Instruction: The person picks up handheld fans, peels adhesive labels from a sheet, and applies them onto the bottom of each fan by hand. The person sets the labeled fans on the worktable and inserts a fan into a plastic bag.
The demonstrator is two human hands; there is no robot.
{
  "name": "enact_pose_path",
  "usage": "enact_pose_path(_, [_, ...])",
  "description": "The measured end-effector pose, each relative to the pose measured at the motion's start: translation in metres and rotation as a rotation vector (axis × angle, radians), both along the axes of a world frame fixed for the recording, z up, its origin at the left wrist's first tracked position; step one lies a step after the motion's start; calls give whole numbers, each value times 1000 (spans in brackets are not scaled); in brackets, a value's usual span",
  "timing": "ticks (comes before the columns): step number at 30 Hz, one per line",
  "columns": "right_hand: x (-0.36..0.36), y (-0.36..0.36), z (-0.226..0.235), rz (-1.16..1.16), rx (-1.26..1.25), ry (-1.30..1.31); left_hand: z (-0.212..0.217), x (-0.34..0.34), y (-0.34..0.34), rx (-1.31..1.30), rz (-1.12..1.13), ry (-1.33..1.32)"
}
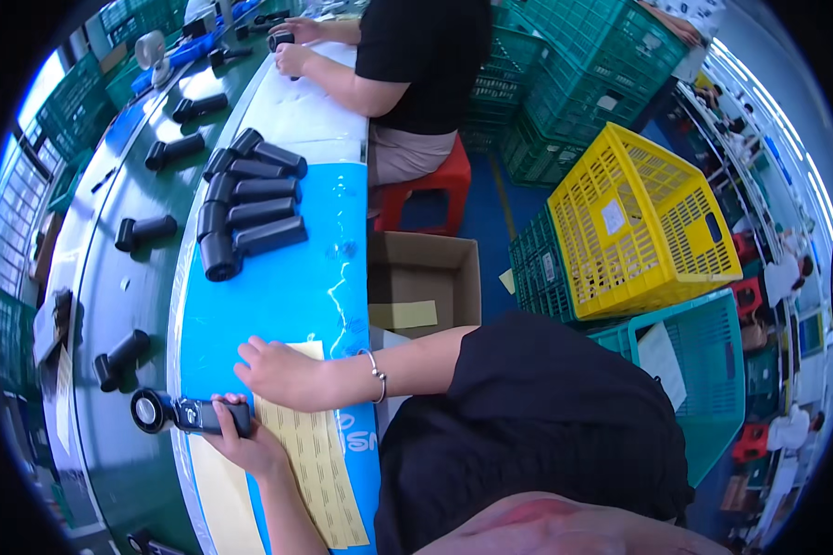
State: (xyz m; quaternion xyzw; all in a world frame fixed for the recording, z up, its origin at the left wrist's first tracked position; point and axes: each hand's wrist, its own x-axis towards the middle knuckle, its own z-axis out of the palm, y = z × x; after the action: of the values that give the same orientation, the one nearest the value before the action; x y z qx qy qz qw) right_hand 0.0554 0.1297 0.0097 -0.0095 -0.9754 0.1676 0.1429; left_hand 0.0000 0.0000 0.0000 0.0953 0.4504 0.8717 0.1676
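My left hand (246, 446) grips a black handheld device (199, 415) by its bar-shaped handle. At its outer end is a round head with a pale ring. My right hand (282, 372), with a bracelet on the wrist, hovers over a cream sheet of printed labels (310, 462). Its fingertips are bent together, and what they hold, if anything, is too small to make out. A second cream sheet (224, 499) lies beside it, partly behind my left arm. Farther along the blue mat (278, 296), a cluster of similar black devices (250, 203) rests side by side.
More black devices (146, 231) are spaced along the green conveyor belt (148, 296) on the left. A co-worker (426, 65) on a red stool (426, 199) handles a dark part farther up the bench. A cardboard box (426, 268), yellow crate (639, 222) and green crates (565, 74) stand on the right.
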Motion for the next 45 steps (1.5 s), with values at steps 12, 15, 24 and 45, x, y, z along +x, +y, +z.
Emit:
enact_pose_path(12, [0,53,12,265,-596,52,14,12,13,-52,160,-25])
enact_pose_path(15, [-10,56,18,198,-799,177,18,6,1,-59,165,-108])
enact_pose_path(24, [4,-1,95,446,-1318,240,96,5,-35,532,-167,-552])
enact_pose_path(45, [4,-29,93,552,-1147,283,114,30,-41,539,-139,-522])
